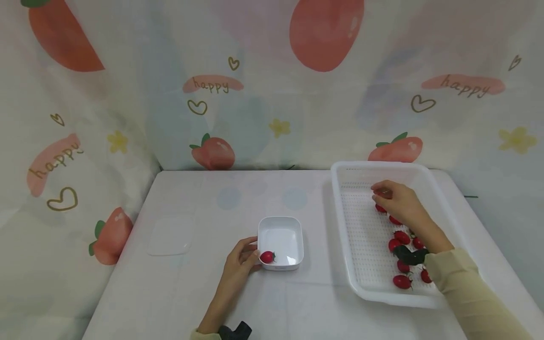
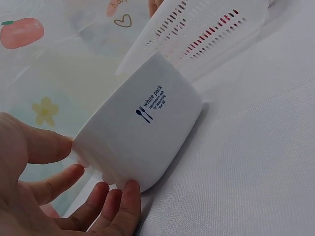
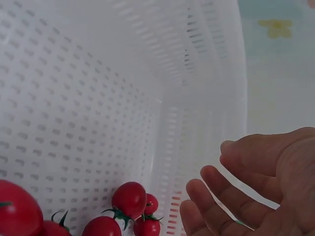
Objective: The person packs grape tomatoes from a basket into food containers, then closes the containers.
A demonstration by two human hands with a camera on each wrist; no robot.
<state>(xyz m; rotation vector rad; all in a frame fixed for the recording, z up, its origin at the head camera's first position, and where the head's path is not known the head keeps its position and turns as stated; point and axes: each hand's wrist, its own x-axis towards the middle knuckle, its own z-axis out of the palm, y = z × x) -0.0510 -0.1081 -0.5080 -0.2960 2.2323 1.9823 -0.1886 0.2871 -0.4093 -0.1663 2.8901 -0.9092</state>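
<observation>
A small square white container stands on the table with one cherry tomato in its front left corner. My left hand holds it at the left side; in the left wrist view the thumb meets the rim and bent fingertips press its lower wall, which bears blue print. My right hand hovers inside the large white basket, over its far part. In the right wrist view that hand's thumb and fingers are apart, nothing between them. Several cherry tomatoes lie close by on the basket floor.
A clear, flat lid lies on the table's left side. The basket's raised, slotted walls surround more cherry tomatoes near its front, partly hidden by the right wrist. A printed cloth hangs behind the table and along its sides.
</observation>
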